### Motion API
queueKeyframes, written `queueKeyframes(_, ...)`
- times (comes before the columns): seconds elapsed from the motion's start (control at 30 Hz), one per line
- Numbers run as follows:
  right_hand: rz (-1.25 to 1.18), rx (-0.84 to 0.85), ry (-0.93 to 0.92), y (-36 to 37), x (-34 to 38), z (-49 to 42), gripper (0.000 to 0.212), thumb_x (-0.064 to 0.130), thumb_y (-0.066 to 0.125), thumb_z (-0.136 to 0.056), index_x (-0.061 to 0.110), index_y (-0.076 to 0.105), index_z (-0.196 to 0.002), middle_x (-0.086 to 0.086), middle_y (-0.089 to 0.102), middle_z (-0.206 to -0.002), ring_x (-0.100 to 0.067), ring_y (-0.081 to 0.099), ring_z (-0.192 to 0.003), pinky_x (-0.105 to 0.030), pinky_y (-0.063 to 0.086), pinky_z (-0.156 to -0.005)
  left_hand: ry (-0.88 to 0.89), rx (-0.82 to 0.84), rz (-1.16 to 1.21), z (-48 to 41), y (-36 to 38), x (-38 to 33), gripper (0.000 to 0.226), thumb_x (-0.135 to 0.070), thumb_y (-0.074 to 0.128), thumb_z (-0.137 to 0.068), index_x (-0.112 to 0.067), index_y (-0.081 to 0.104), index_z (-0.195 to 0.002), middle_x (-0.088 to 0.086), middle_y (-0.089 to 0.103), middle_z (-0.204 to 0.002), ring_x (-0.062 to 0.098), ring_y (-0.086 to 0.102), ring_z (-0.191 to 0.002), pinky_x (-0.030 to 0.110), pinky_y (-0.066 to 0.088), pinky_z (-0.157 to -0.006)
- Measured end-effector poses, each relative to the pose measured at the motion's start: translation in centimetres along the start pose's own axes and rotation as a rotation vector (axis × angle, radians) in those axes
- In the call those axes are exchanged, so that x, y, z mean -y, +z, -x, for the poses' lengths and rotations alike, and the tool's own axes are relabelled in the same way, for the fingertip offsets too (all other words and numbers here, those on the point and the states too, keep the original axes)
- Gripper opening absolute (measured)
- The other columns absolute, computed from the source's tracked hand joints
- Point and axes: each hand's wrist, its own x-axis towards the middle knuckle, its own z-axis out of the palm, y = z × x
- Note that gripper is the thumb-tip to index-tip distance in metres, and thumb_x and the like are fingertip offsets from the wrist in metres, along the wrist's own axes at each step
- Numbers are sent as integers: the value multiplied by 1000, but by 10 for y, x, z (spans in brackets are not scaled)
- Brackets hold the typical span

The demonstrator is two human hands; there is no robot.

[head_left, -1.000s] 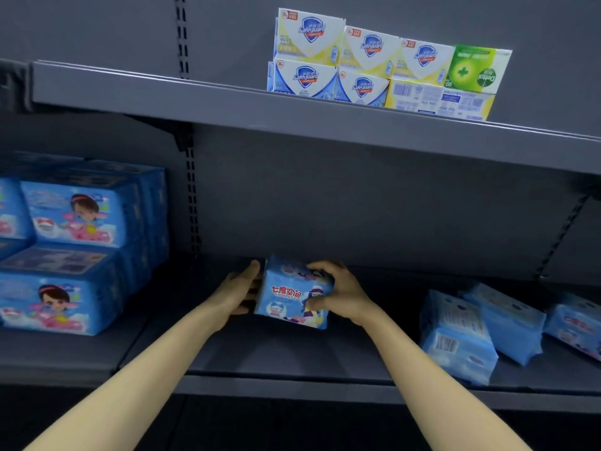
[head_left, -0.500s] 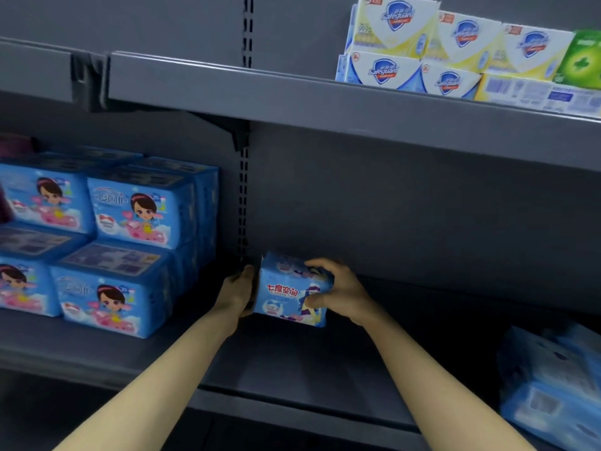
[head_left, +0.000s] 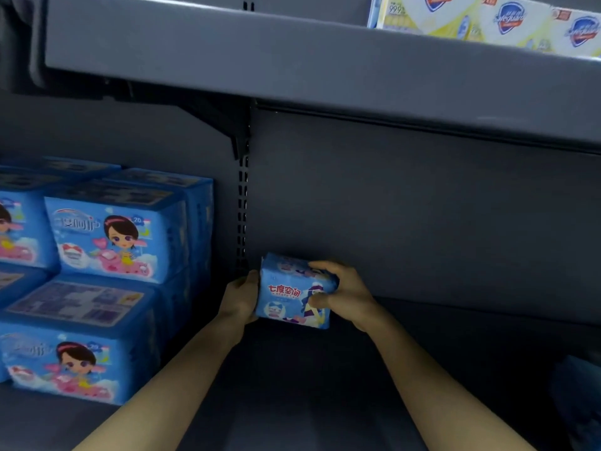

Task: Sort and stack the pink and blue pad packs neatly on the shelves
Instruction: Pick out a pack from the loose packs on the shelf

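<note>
The left grip's (head_left: 240,297) fingers are hidden behind the small blue pack (head_left: 294,294). The soap packs (head_left: 487,17) are cropped by the top edge, and the stacked blue packs (head_left: 107,242) run off the left edge. A dim blue pack (head_left: 579,402) at far right is too blurred to read.

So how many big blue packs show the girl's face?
3. The upper pack in the left stack, the lower pack beneath it in front, and the edge pack cut off at the far left. Packs behind hide their fronts.
</note>
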Motion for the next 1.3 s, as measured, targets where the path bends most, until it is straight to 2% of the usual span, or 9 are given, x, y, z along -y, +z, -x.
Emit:
queueKeyframes(0.17, 25, -51, -35, 6, 5, -12, 60, -9, 72, -71, 14, 57, -125, 0, 41, -128, -16, 53, -112, -30, 51, -93, 13, 17, 12, -15, 1, -6, 32, -30, 38, -100, -17, 54, -76, 5, 59, -76, 17, 56, -66, 26, 45, -55)
queueKeyframes(0.37, 39, -106, -50, 13, 2, -21, 58, -11, 68, -73, 12, 57, -125, 5, 38, -122, -11, 50, -110, -19, 48, -88, 48, 45, -28, -32, 1, -6, 30, -27, 36, -101, -14, 55, -82, 6, 59, -78, 17, 56, -67, 28, 49, -65)
queueKeyframes(0.5, 82, -124, -49, 18, -1, -26, 59, -12, 67, -73, 12, 56, -126, 6, 37, -121, -12, 49, -114, -28, 48, -97, 72, 52, -81, -39, 1, -2, 33, -24, 33, -102, -15, 54, -78, 7, 59, -79, 19, 57, -69, 32, 50, -75)
queueKeyframes(0.67, 123, -133, -44, 21, -3, -30, 58, -11, 64, -74, 12, 55, -127, 7, 35, -119, -11, 48, -113, -31, 47, -99, 87, 52, -133, -46, 2, -1, 36, -22, 30, -102, -17, 52, -74, 5, 58, -75, 18, 56, -68, 27, 48, -71)
queueKeyframes(0.87, 162, -137, -29, 21, -1, -31, 59, -11, 62, -76, 13, 53, -129, 9, 32, -120, -5, 43, -111, -24, 45, -100, 90, 58, -150, -49, 5, -1, 35, -22, 30, -102, -18, 50, -74, 5, 56, -74, 16, 55, -66, 25, 47, -66)
queueKeyframes(1.0, 182, -131, -13, 17, 0, -29, 59, -11, 62, -77, 13, 52, -130, 8, 31, -120, -6, 43, -113, -25, 44, -102, 97, 84, -151, -50, 8, 1, 28, -21, 30, -102, -13, 52, -87, 7, 59, -79, 20, 58, -71, 29, 50, -71)
queueKeyframes(1.1, 192, -130, -8, 14, -1, -27, 59, -11, 61, -78, 13, 51, -131, 7, 31, -122, -3, 42, -111, -20, 42, -100, 102, 86, -163, -49, 11, 2, 34, -20, 30, -102, -18, 50, -75, 4, 57, -74, 17, 56, -67, 26, 48, -69)
queueKeyframes(1.2, 204, -127, -3, 14, -3, -27, 60, -12, 60, -79, 14, 50, -132, 6, 31, -126, -8, 44, -117, -22, 43, -101, 109, 94, -180, -49, 12, 3, 33, -18, 30, -101, -17, 51, -77, 5, 58, -75, 17, 57, -68, 26, 49, -71)
queueKeyframes(1.3, 216, -123, 1, 16, -5, -27, 61, -11, 58, -80, 15, 49, -134, 3, 30, -136, -11, 42, -123, -24, 42, -103, 116, 113, -209, -49, 12, 3, 30, -18, 30, -101, -14, 54, -83, 10, 61, -85, 22, 59, -76, 33, 50, -78)
